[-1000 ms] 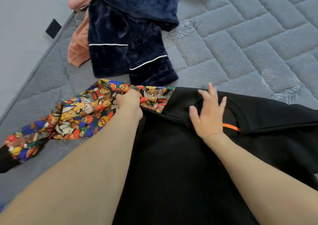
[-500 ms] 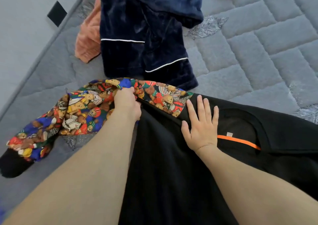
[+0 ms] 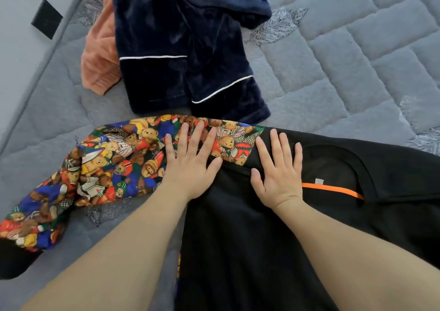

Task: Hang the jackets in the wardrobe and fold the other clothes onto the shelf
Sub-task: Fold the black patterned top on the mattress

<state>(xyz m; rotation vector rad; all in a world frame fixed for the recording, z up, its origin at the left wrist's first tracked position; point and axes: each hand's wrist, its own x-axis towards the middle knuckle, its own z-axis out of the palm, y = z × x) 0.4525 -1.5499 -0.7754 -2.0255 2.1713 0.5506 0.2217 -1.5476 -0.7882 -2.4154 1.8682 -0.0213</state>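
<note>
You've got the black jacket (image 3: 262,239) laid flat on the grey quilted mattress (image 3: 357,48), collar away from you, its long axis running toward you. Its bear-print sleeve (image 3: 100,170) stretches out left. Navy velvet garment (image 3: 181,48) lies beyond. Your left hand (image 3: 190,165) presses flat-fingered on the sleeve, your right hand (image 3: 278,175) spread flat on the black shoulder.

Black jacket (image 3: 250,239) flat on mattress, bear-print sleeve (image 3: 102,167) spread left.

Bedroom at home — quilted grey mattress (image 3: 357,60), clothes strewn.
</note>
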